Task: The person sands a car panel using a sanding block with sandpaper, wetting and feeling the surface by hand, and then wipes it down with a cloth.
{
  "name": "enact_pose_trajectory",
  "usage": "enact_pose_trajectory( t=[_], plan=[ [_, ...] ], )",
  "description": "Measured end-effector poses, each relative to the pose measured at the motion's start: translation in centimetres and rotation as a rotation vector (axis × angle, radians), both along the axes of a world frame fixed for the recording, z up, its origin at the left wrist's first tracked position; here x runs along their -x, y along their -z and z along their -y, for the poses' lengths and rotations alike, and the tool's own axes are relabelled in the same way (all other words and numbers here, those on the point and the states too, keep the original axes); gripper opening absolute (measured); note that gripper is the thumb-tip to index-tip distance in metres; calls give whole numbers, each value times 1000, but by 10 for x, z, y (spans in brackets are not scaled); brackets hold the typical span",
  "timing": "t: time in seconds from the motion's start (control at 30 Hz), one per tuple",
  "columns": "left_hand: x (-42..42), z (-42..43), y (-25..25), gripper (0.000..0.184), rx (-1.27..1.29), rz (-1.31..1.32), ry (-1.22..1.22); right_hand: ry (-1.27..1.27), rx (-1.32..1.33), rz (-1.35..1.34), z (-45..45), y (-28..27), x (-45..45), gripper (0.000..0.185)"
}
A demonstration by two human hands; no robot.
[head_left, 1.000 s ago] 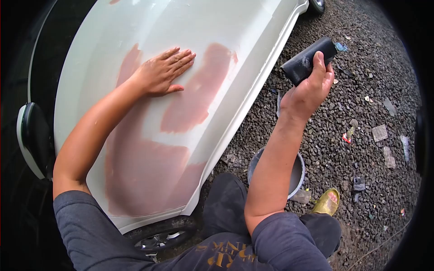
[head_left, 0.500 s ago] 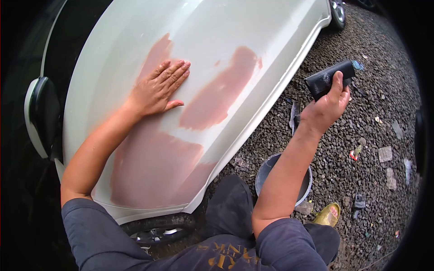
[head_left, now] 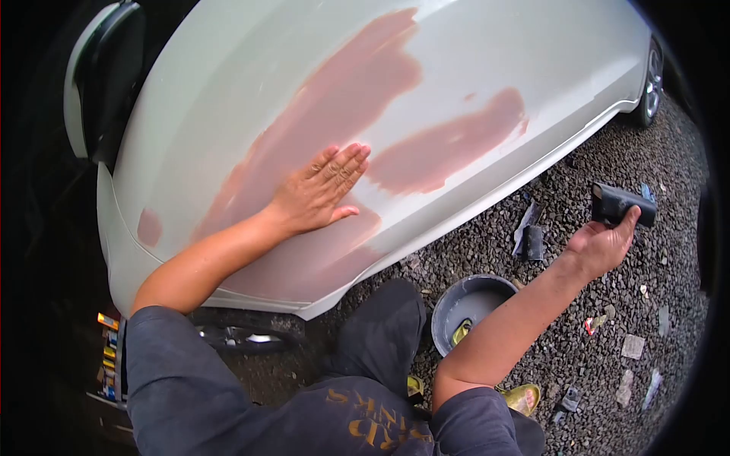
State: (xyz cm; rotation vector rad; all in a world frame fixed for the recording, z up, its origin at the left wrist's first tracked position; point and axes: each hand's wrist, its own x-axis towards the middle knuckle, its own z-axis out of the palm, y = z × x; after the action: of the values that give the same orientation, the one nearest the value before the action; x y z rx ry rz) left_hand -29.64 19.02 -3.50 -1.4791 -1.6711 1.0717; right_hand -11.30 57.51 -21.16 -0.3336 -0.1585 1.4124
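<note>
My left hand (head_left: 319, 190) lies flat on the white car panel (head_left: 532, 45), palm down, with fingers together and thumb stretched out. It rests over a large dull pink filler patch (head_left: 296, 144), just left of a smaller pink filler patch (head_left: 456, 144). Out to the right, above the gravel, my right hand (head_left: 604, 245) grips a sanding block (head_left: 622, 205) that looks wrapped in black paper. The block is apart from the car. My right palm is partly hidden behind my thumb.
A grey basin (head_left: 442, 319) holding cloudy liquid and a yellow-green item stands near my legs. Scraps of black paper (head_left: 534, 243) and plastic litter the gravel (head_left: 563, 296). A side mirror (head_left: 114, 76) juts out at upper left; a wheel (head_left: 251, 338) sits below the panel.
My left hand has slid down the panel, uncovering more of the large filler patch. My right hand and the sanding block have moved lower and right in view. The camera view has shifted.
</note>
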Motion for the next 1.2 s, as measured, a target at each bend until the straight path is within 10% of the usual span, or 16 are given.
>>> enact_pose_trajectory(
  t=[0.17,0.4,0.6,0.77,1.03,1.1,1.2],
  plan=[
    [-14,-13,75,78,-166,405,-107,-35,167,-3,0,-7,-22,47],
    [-99,-94,317,42,-8,1422,-349,-55,-2,120,-20,41,-54,51],
    [-161,-106,463,93,366,1259,-778,-63,34,264,-18,65,-62,53],
    [-135,-87,512,60,304,1326,-854,-131,39,355,0,54,-38,52],
    [-118,-105,466,46,540,1564,-820,-437,139,597,-8,65,-8,53],
    [-121,-89,449,43,-185,2342,-1607,-476,240,749,-5,81,-17,53],
    [-135,-119,322,35,-896,2758,-1786,-570,277,1181,7,109,-57,50]
  ],
)
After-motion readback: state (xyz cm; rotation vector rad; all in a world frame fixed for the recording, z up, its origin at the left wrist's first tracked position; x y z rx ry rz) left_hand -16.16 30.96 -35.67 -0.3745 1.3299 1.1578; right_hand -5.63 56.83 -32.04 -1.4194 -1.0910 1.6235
